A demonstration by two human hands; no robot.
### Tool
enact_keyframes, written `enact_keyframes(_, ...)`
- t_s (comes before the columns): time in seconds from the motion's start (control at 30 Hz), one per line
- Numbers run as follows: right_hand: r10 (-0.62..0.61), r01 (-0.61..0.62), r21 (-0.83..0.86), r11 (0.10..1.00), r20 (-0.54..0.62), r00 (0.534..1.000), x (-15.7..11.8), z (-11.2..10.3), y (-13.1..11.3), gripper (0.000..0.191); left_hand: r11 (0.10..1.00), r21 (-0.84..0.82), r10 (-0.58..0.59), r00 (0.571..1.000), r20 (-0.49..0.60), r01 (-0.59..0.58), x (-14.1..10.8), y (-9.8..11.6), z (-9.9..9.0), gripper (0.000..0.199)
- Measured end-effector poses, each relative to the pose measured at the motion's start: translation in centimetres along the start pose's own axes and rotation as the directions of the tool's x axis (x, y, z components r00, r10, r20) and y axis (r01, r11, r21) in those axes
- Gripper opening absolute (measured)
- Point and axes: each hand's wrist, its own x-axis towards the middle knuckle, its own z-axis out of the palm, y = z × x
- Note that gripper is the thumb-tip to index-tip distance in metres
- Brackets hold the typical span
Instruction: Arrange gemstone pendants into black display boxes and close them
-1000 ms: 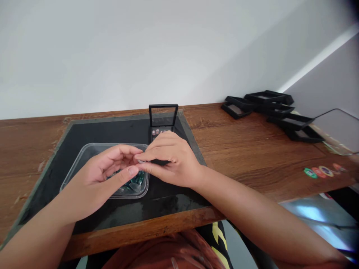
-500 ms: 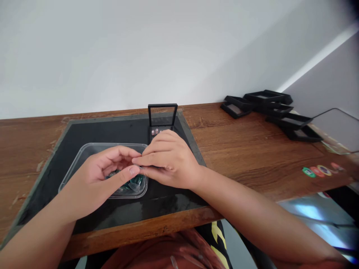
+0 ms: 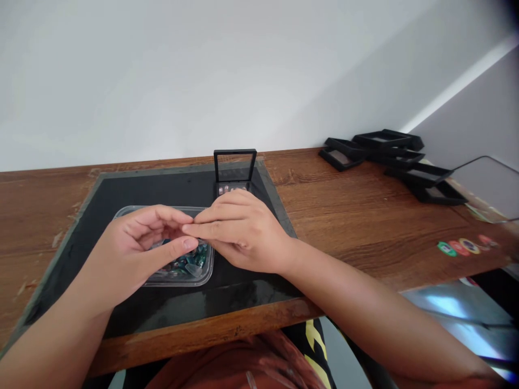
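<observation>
My left hand [image 3: 133, 254] hovers over a clear plastic tub [image 3: 208, 273], its thumb and fingers brought together in a pinch. From the right, my right hand [image 3: 247, 232] meets it fingertip to fingertip. Whatever sits between the fingertips is too small or hidden to make out. Inside the tub lie many small glossy teal and clear pieces [image 3: 190, 265], partly covered by my left hand. Just behind my right hand stands a black display case [image 3: 235, 153] with its windowed lid raised; small pinkish pieces [image 3: 227, 189] show in its base, the rest hidden by the hand.
Beneath the tub and case is a dark mat [image 3: 162, 186] on a wooden table [image 3: 336, 216]. Several black cases [image 3: 389, 154] are piled at the back right by the wall. Round colourful stickers [image 3: 458, 248] lie near the right edge, with a thin cable [image 3: 482, 158] behind them.
Both hands' fingertips have shifted slightly left and up, still touching. More of the teal pieces in the tub show under my left thumb. The case has stayed put.
</observation>
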Motion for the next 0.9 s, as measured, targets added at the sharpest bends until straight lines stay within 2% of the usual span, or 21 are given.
enact_keyframes(0.23, 0.098, -0.098, 0.004, 0.995, 0.013, 0.995, 0.0, -0.1, 0.0, 0.022, 0.999, -0.032, 0.01, 1.0, -0.026, -0.011, -0.1, 0.4, 0.1, 0.015)
enact_keyframes(0.4, 0.157, -0.156, 0.049, 0.987, -0.023, 0.987, 0.2, -0.1, 0.1, 0.021, 0.998, -0.03, -0.049, 0.999, -0.007, 0.049, -0.2, 0.1, -0.1, 0.008)
enact_keyframes(0.67, 0.256, -0.255, 0.051, 0.966, -0.016, 0.967, -0.1, -0.5, 1.6, 0.022, 0.995, -0.049, -0.088, 0.988, -0.13, 0.082, -0.3, 0.2, -0.4, 0.017)
enact_keyframes(0.8, 0.359, -0.36, 0.044, 0.932, 0.021, 0.933, -0.2, -1.2, 2.5, 0.024, 0.995, -0.062, -0.088, 0.978, -0.189, 0.077, -0.3, 0.2, -0.8, 0.013)
enact_keyframes(0.9, 0.472, -0.475, 0.092, 0.875, 0.05, 0.88, -0.3, -1.6, 3.2, 0.023, 0.993, -0.078, -0.106, 0.975, -0.193, 0.092, -0.3, 0.0, -1.1, 0.012)
